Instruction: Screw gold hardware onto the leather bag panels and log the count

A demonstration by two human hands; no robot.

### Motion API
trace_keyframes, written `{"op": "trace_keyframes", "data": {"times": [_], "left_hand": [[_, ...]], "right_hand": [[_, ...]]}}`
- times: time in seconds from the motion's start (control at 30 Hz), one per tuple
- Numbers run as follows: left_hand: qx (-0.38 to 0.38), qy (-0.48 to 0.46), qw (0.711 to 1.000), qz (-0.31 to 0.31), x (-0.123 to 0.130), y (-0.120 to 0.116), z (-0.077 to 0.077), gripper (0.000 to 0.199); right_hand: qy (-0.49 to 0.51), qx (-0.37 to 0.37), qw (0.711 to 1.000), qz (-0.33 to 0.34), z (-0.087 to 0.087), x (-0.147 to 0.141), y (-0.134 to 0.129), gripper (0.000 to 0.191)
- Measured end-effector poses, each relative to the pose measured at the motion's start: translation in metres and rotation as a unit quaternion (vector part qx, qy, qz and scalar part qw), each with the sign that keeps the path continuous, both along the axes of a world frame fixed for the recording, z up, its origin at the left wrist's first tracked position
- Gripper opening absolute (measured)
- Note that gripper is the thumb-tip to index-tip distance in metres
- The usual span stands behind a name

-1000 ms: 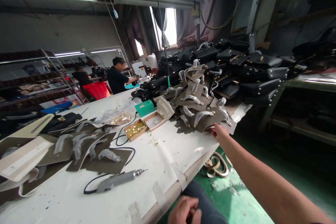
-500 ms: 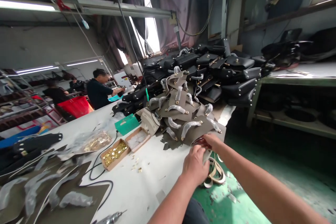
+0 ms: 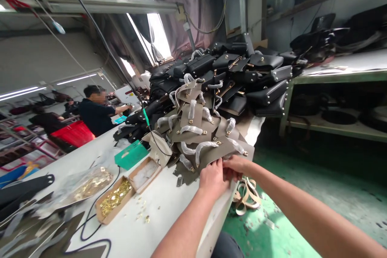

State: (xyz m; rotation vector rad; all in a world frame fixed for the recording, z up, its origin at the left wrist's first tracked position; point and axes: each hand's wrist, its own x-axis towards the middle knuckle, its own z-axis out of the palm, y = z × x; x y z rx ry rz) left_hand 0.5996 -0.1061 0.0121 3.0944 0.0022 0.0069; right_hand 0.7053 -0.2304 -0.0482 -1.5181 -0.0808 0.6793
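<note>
The left hand point(image 3: 213, 180) had joined the right hand point(image 3: 237, 164) at the olive-brown handled panel point(image 3: 226, 149) (couldn't tell either grip).

L hand point(image 3: 212, 180) now up nr R hand point(image 3: 237, 165).

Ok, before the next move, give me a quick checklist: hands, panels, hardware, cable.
1. Hands together: ok; left hand and right hand meet at the near edge of the olive-brown panels.
2. Firm grip on a panel: cannot tell; the contact is mostly hidden.
3. Nearest curved handle wrapped: ok; clear plastic covers it.
4. Gold hardware contained: not ok; loose gold pieces lie on the table outside the cardboard box.
5. Hanging cable clear of both hands: ok.
</note>
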Motion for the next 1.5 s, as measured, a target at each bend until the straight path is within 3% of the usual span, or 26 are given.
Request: {"op": "trace_keyframes", "data": {"times": [0.1, 0.2, 0.3, 0.37, 0.47, 0.53, 0.63, 0.73, 0.97, 1.13, 1.33, 1.5], "left_hand": [[0.006, 0.015, 1.0, -0.005, 0.004, 0.007, 0.003, 0.08], [0.007, 0.027, 1.0, 0.001, 0.003, 0.012, 0.002, 0.069], [0.002, 0.026, 1.0, 0.012, -0.003, 0.011, -0.004, 0.044], [-0.002, 0.021, 1.0, 0.021, -0.007, 0.008, -0.008, 0.038], [-0.007, 0.01, 0.999, 0.036, -0.009, 0.002, -0.012, 0.039], [-0.01, 0.008, 0.999, 0.043, -0.009, -0.001, -0.011, 0.042], [-0.014, 0.01, 0.999, 0.042, -0.007, -0.001, -0.007, 0.046], [-0.013, 0.009, 0.999, 0.04, -0.004, 0.001, -0.004, 0.054], [0.001, 0.03, 0.999, 0.045, 0.006, 0.004, -0.005, 0.057], [0.0, 0.026, 0.999, 0.04, 0.005, 0.006, -0.013, 0.045], [0.016, 0.01, 1.0, 0.02, -0.022, 0.004, -0.026, 0.044], [0.022, -0.039, 0.999, -0.026, -0.068, -0.001, -0.043, 0.054]], "right_hand": [[0.029, -0.063, 0.992, 0.102, 0.009, 0.009, -0.015, 0.029], [0.0, -0.08, 0.989, 0.128, 0.016, 0.017, -0.039, 0.036], [-0.091, -0.071, 0.991, 0.062, 0.016, 0.024, -0.062, 0.036], [-0.169, -0.078, 0.982, -0.037, 0.011, 0.025, -0.069, 0.037], [-0.305, -0.117, 0.929, -0.177, 0.004, 0.021, -0.066, 0.034], [-0.371, -0.111, 0.904, -0.183, 0.002, 0.015, -0.056, 0.037], [-0.375, -0.068, 0.916, -0.128, 0.006, 0.005, -0.038, 0.037], [-0.338, -0.054, 0.93, -0.133, 0.014, 0.004, -0.027, 0.039], [-0.253, 0.027, 0.965, -0.058, 0.022, 0.029, -0.027, 0.056], [-0.303, -0.11, 0.947, -0.003, 0.023, 0.042, -0.021, 0.055], [-0.21, 0.004, 0.977, -0.017, 0.018, 0.055, -0.005, 0.059], [-0.218, 0.016, 0.975, -0.049, 0.016, 0.055, 0.014, 0.063]]}}
